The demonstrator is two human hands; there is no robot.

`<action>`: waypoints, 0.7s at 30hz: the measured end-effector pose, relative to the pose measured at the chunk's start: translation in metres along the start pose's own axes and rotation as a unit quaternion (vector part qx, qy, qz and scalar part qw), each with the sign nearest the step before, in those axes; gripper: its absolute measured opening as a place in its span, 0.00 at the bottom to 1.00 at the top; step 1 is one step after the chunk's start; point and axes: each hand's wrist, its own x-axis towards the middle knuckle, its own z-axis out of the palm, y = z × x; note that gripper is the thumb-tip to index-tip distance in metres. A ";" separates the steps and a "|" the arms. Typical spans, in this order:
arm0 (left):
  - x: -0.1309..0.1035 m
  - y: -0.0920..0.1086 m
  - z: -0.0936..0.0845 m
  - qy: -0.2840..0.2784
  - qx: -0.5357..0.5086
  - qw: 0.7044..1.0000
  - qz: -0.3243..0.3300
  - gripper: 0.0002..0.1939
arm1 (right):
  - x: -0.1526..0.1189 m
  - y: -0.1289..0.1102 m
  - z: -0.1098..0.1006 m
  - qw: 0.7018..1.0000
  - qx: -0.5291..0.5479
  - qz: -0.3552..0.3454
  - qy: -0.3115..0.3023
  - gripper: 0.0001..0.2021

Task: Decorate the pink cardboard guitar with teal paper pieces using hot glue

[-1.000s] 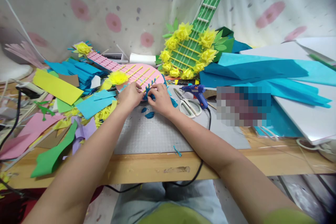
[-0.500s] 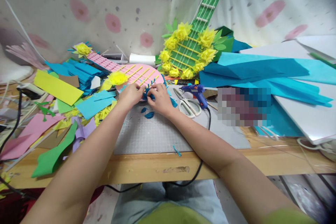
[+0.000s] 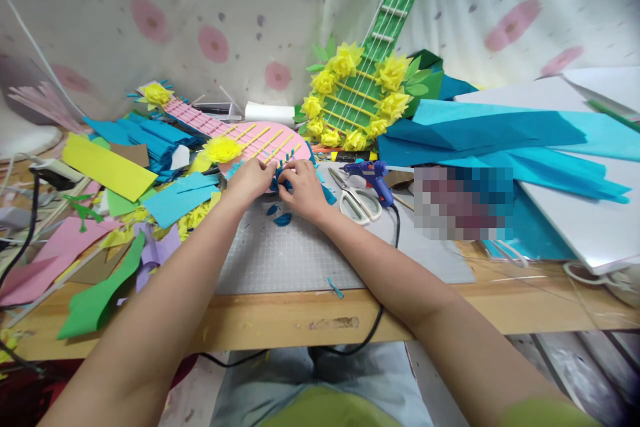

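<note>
A pink paper guitar (image 3: 285, 137) with yellow strips and a yellow paper flower (image 3: 222, 149) lies across the back of a grey cutting mat (image 3: 280, 260). At its near edge, dark blue crepe paper (image 3: 281, 180) shows between my hands. My left hand (image 3: 251, 181) has its fingers bent and pinched at the left side of this paper. From the right, my right hand (image 3: 304, 188) closes thumb and fingers on the same blue paper. My fingers partly cover the paper, so its full shape is hidden. Small blue petal-shaped pieces (image 3: 283, 220) lie on the mat just below.
White-handled scissors (image 3: 359, 205) and a blue glue gun (image 3: 373, 180) lie right of my hands; the gun's black cord runs over the table edge. Behind stands a green paper guitar (image 3: 357, 93) with yellow flowers. Coloured paper scraps (image 3: 110, 167) crowd the left; blue sheets (image 3: 480, 133) lie right.
The whole view has shifted very slightly. Both hands stay at the blue crepe paper, with only small finger movement.
</note>
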 end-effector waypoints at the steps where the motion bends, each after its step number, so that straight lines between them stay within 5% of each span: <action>1: 0.000 0.001 0.000 0.000 -0.001 1.000 0.003 0.24 | 0.000 0.000 0.000 1.000 0.001 0.001 0.000 0.06; 21: 0.000 -0.001 0.000 -0.015 -0.053 0.998 -0.008 0.24 | 0.000 -0.001 -0.001 1.000 0.012 0.002 -0.003 0.06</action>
